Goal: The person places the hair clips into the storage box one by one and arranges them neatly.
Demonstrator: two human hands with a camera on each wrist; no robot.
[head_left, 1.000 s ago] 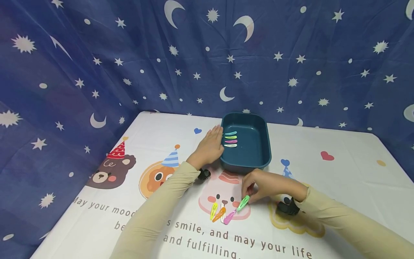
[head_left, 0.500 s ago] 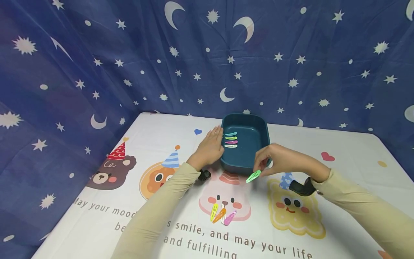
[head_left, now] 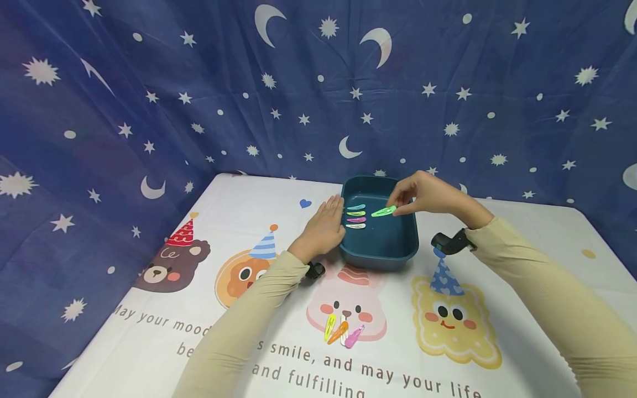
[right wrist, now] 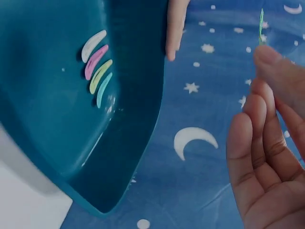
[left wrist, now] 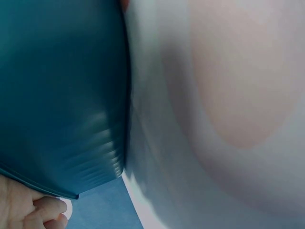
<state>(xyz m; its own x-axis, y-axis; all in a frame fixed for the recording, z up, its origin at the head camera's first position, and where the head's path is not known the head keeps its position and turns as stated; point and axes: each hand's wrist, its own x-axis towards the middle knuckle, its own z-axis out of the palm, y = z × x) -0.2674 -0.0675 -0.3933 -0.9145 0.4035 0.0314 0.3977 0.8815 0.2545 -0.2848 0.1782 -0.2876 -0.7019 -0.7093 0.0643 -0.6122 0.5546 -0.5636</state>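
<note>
Between thumb and fingertips my right hand point(head_left: 423, 193) pinches a green snap hair clip point(head_left: 384, 211), held over the dark teal basin point(head_left: 380, 260). In the right wrist view the same green clip point(right wrist: 261, 26) shows edge-on above the thumb. My left hand point(head_left: 322, 226) rests with straight fingers against the basin's left side. Inside the basin, a blue clip point(head_left: 355, 207), a yellow-green clip point(head_left: 356, 213), a pink clip point(head_left: 356, 220) and a white clip point(head_left: 355, 226) lie in a neat column near the left wall.
On the white printed tablecloth point(head_left: 542, 249), nearer me, lie a yellow clip point(head_left: 329, 327), an orange clip point(head_left: 338, 333), a purple-pink clip point(head_left: 354, 336) and a white clip partly under the orange one. A blue star-patterned curtain point(head_left: 298, 83) stands behind the table.
My right hand has lifted the green clip from beside the other clips on the cloth and carried it forward over the basin. The left hand has stayed at the basin's side.
</note>
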